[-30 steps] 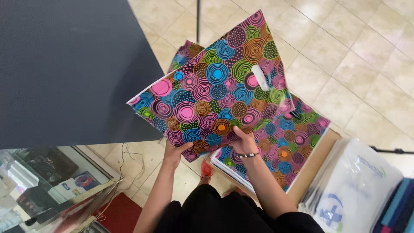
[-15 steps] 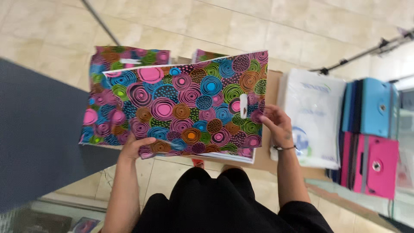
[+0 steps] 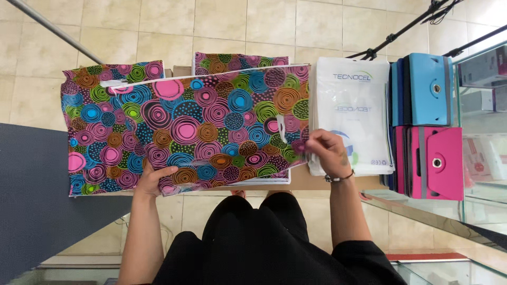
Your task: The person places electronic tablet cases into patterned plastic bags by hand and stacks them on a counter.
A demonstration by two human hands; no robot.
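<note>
I hold a flat plastic bag (image 3: 211, 126) printed with bright circles in pink, blue, green and orange. My left hand (image 3: 153, 179) grips its near left edge from below. My right hand (image 3: 325, 153) pinches its right end, close to the white cut-out handle. Under it lie more bags of the same print (image 3: 100, 132), one spread to the left and another showing at the far edge. They rest on a brown cardboard surface (image 3: 306, 179).
A stack of white plastic bags (image 3: 351, 105) lies right of my right hand. Beyond it stand blue (image 3: 425, 87) and pink (image 3: 433, 161) tablet cases. A glass counter (image 3: 483, 105) is at the far right, a dark panel (image 3: 31, 200) at the left, tiled floor beyond.
The held bag has swung from tilted to level across the stack. My right hand has shifted along the bag's right end toward the handle; the view has moved right.
</note>
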